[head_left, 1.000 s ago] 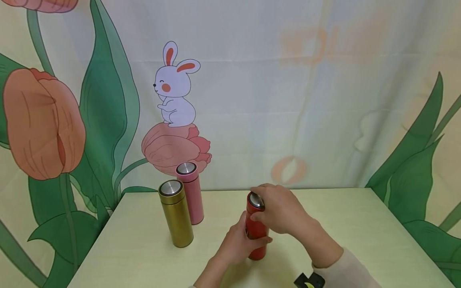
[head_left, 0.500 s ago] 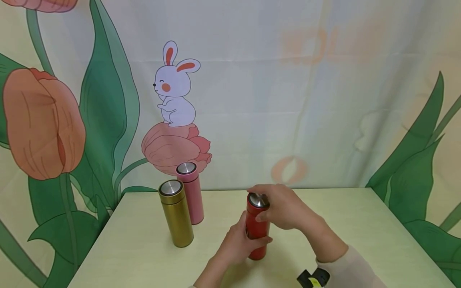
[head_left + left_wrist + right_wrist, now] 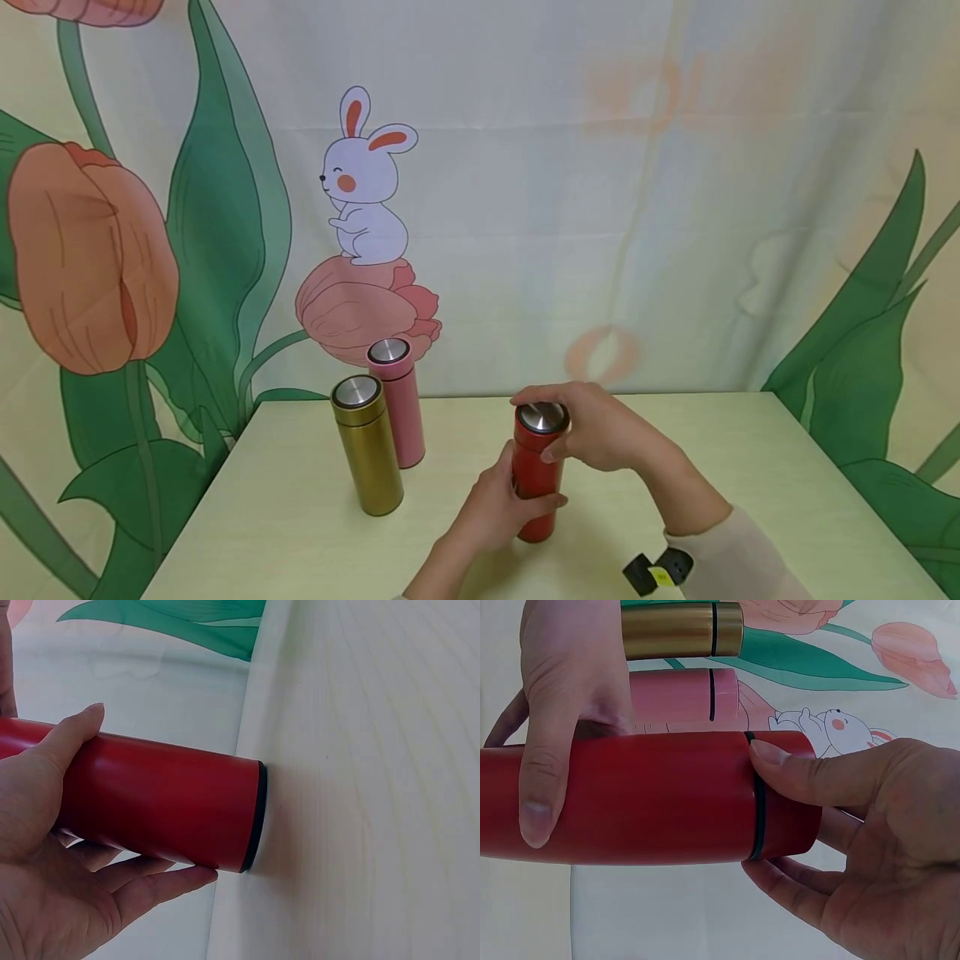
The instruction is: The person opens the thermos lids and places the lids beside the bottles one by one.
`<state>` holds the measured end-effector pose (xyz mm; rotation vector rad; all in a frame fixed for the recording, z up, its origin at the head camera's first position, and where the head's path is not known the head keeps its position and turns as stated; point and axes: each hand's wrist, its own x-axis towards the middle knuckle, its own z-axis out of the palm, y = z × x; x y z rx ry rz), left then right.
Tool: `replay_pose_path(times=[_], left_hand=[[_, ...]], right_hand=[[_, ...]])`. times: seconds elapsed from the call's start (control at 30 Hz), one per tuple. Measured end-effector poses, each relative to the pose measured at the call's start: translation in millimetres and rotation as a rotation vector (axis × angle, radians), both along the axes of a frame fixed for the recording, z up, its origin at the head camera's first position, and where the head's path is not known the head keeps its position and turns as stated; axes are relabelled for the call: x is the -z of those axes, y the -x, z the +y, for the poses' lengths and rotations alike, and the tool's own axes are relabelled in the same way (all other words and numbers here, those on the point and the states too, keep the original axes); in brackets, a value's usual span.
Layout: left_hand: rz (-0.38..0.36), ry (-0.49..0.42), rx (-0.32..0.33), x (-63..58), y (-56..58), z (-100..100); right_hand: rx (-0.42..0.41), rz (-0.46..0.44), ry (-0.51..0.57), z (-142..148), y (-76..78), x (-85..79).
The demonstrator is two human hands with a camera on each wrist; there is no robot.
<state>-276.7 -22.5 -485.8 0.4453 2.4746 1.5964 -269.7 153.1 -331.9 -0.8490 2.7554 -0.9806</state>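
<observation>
A red thermos flask point(image 3: 534, 477) with a shiny metal disc on its lid point(image 3: 542, 418) stands upright on the table. My left hand point(image 3: 491, 508) grips its body from the left. In the left wrist view, the thumb of that left hand point(image 3: 37, 847) lies over one side of the flask and the fingers support the other. My right hand point(image 3: 600, 425) holds the lid from the right. The right wrist view shows the right thumb point(image 3: 802, 771) across the dark seam below the lid, with other fingers at the opposite side.
A gold thermos flask point(image 3: 371, 462) stands upright at the left, with a pink one point(image 3: 405, 417) just behind it. Both have their lids on. The pale table point(image 3: 720, 467) ends at a printed curtain point(image 3: 495, 208) with flowers and a rabbit.
My right hand has turned around the lid, its thumb shifting right and its fingers left, so more of the metal top shows. My left hand and the flask's base stay in place.
</observation>
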Motion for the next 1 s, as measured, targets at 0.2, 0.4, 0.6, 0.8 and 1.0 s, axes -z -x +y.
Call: replay_pose_path(times=[0.2,0.4,0.6,0.8,1.0], left_hand=[[-0.014,-0.007,-0.001,-0.9,0.2,-0.1],[0.0,-0.009,0.0,0.0,0.1,0.1],[0.009,-0.011,-0.001,1.6,0.0,-0.1],[0.017,-0.005,-0.004,3.3,-0.1,-0.3],[0.019,-0.008,-0.006,2.8,-0.1,-0.7]], right_hand=[[0.005,-0.02,0.016,0.4,0.4,0.4],[0.014,-0.04,0.048,1.8,2.1,3.6],[0.021,-0.011,0.077,1.8,3.6,10.0],[0.051,0.032,0.073,-1.2,4.5,13.1],[0.146,0.133,-0.021,-4.2,0.3,12.3]])
